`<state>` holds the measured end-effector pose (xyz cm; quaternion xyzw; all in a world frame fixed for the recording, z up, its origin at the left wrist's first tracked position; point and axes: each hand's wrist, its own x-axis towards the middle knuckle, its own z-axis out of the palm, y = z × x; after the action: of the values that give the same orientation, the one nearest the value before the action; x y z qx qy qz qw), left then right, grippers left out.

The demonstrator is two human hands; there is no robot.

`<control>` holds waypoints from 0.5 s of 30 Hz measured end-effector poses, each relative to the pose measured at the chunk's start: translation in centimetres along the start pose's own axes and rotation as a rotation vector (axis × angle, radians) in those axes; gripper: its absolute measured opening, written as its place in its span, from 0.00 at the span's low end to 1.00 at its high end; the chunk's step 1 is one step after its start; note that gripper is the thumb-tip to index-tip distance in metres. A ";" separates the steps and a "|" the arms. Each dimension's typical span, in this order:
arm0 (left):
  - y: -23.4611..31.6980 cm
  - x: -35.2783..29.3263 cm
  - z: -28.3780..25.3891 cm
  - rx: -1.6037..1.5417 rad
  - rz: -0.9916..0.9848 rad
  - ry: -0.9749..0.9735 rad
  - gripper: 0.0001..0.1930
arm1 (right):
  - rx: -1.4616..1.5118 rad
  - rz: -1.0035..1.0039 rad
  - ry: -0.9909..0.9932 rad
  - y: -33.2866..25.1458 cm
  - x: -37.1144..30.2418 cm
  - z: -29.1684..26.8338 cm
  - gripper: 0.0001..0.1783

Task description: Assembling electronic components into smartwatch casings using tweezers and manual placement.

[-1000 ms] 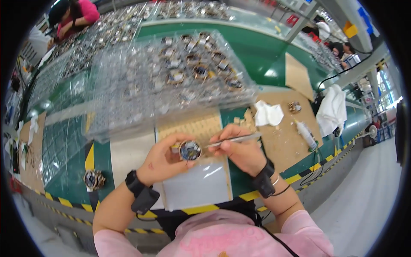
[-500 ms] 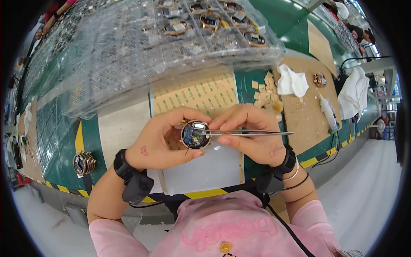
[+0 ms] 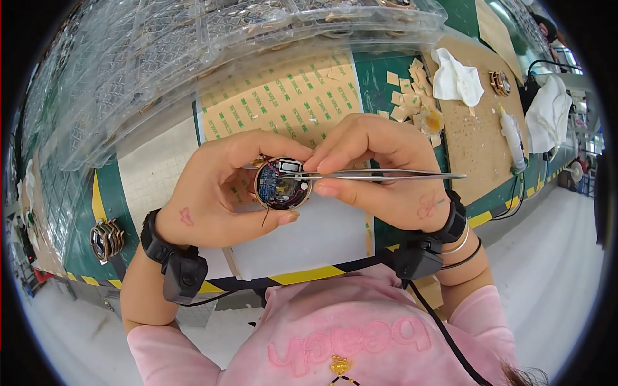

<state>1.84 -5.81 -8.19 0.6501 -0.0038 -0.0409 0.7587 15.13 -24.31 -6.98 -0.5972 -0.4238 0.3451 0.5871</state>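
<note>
Between the thumb and fingers of my left hand (image 3: pixel 225 186) is a round watch case (image 3: pixel 275 193) with a gold-toned rim. Its open face shows a blue circuit board, thin wires and a small white-edged rectangular part near the top. My right hand (image 3: pixel 386 161) pinches a pair of metal tweezers (image 3: pixel 393 174) lying almost level. Their tips reach over the inside of the case, near the rectangular part. Whether the tips grip anything is too small to tell. Below the case lies a white sheet (image 3: pixel 309 248).
Clear plastic trays (image 3: pixel 161 83) are stacked at the back left. A tan sheet with green print (image 3: pixel 270 103) lies behind my hands. Watch cases (image 3: pixel 107 240) stand in a row at the left. Right are tan paper squares (image 3: pixel 412 96), a white cloth (image 3: pixel 457 77) and a white tube (image 3: pixel 513 138).
My view has shifted closer, so the case and hands look larger and the trays sit higher. The tweezers still reach into the case, their tips now nearer the rectangular part.
</note>
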 end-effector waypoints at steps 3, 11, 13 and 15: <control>0.2 0.0 0.0 0.115 0.023 -0.019 0.26 | 0.058 0.028 -0.010 0.4 0.0 0.0 0.09; -0.1 -0.1 0.1 0.079 -0.014 0.000 0.27 | 0.041 0.135 -0.057 0.3 0.1 -0.7 0.08; 0.0 -0.1 0.1 0.035 -0.027 0.014 0.27 | 0.013 0.123 -0.077 0.2 0.1 -0.7 0.08; 0.1 -0.2 0.1 0.012 -0.035 0.024 0.27 | 0.067 0.129 -0.045 0.1 0.1 -0.4 0.08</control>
<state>1.65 -5.85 -8.06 0.6550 0.0165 -0.0462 0.7540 15.50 -24.38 -7.07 -0.5955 -0.3857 0.4093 0.5737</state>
